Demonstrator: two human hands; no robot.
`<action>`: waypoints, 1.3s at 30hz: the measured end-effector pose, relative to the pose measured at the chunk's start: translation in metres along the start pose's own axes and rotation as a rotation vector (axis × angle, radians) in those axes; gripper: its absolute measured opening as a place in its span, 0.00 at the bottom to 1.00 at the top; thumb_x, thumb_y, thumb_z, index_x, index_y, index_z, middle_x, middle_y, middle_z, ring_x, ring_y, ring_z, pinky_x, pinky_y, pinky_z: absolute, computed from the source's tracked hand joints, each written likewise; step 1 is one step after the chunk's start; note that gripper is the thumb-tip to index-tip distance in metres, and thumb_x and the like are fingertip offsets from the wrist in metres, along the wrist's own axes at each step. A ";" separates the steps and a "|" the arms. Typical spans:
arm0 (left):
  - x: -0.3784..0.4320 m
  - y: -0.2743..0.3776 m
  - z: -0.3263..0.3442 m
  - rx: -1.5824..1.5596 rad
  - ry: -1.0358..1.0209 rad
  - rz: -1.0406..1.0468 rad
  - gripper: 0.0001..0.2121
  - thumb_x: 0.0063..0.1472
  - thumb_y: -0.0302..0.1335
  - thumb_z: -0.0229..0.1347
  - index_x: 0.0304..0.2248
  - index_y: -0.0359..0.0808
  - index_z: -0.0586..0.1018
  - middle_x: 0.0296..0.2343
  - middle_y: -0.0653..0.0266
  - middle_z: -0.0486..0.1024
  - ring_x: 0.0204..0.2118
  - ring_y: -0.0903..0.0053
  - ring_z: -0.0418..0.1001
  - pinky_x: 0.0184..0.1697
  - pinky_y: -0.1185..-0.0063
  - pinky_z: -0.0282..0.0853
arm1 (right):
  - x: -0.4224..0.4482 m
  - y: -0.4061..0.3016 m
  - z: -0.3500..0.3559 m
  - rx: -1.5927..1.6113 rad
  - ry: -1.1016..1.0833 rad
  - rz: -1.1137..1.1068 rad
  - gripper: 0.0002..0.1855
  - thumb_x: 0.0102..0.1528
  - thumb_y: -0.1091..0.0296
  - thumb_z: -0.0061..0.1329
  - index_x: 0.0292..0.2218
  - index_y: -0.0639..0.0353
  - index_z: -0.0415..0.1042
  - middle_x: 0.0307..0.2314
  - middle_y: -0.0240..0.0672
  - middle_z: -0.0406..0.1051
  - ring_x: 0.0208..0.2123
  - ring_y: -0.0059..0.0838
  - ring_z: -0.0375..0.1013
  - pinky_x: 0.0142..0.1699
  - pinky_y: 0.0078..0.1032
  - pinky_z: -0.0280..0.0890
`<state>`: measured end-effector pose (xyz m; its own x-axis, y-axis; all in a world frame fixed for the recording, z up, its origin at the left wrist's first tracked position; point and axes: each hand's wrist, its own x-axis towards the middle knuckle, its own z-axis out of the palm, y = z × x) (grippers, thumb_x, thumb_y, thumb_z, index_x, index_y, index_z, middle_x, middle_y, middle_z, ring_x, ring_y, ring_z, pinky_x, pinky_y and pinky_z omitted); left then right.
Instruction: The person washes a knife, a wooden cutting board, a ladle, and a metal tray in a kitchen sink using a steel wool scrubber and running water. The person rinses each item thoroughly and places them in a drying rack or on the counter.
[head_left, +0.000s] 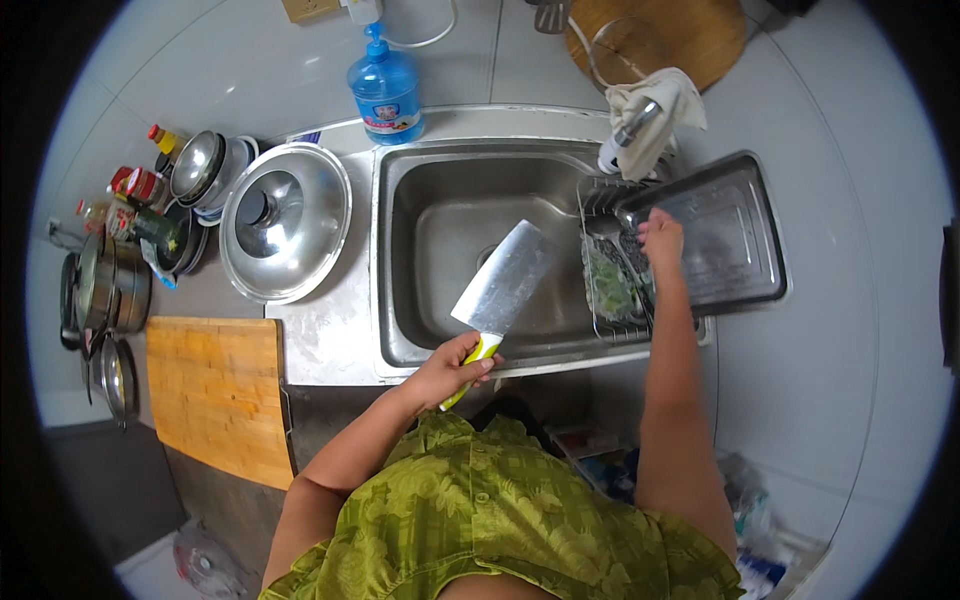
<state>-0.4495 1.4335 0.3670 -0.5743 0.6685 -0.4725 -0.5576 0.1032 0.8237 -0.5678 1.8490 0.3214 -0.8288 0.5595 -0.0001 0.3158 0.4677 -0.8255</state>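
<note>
My left hand (456, 369) grips the green-and-white handle of a cleaver (504, 279), whose wide blade lies over the near part of the stainless-steel sink (442, 225). At the sink's right end, my right hand (661, 238) is at the left edge of a dark-rimmed clear tray or lid (724, 232), which is tilted beside the wire rack (600, 331). Whether its fingers hold that edge cannot be told. Under and left of this hand, the rack holds a clear package with green leaves (611, 289) and some utensils.
A bamboo cutting board (217, 390) lies at the left, with a large steel lid (322, 210) beyond it. A blue pump bottle (386, 97) stands behind the sink. The faucet (637, 124) has a cloth (679, 105) draped over it. Pots (131, 285) and jars crowd the far left.
</note>
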 end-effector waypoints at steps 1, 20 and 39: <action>0.011 0.004 0.003 -0.041 0.006 -0.020 0.10 0.61 0.25 0.48 0.42 0.36 0.66 0.38 0.67 0.70 0.31 0.87 0.65 0.37 0.86 0.64 | 0.037 0.013 0.005 -0.120 0.028 -0.078 0.17 0.57 0.61 0.39 0.41 0.64 0.69 0.21 0.35 0.71 0.16 0.21 0.67 0.20 0.20 0.62; 0.170 0.012 0.037 -0.508 0.060 -0.032 0.08 0.62 0.28 0.48 0.41 0.40 0.67 0.36 0.66 0.71 0.29 0.84 0.68 0.29 0.86 0.67 | 0.098 0.000 0.032 0.385 -0.153 0.431 0.13 0.57 0.64 0.44 0.41 0.57 0.71 0.23 0.27 0.71 0.16 0.15 0.61 0.19 0.17 0.62; 0.219 0.007 0.029 -0.588 0.047 -0.010 0.11 0.59 0.24 0.51 0.41 0.38 0.69 0.35 0.67 0.72 0.30 0.84 0.69 0.31 0.86 0.69 | -0.015 -0.017 0.038 0.016 -0.327 -0.475 0.13 0.53 0.70 0.42 0.40 0.62 0.69 0.38 0.43 0.70 0.42 0.41 0.68 0.47 0.30 0.62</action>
<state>-0.5615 1.6018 0.2783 -0.5857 0.6351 -0.5035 -0.7941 -0.3252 0.5135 -0.5787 1.8066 0.3142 -0.9785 0.0490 0.2005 -0.1308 0.6042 -0.7860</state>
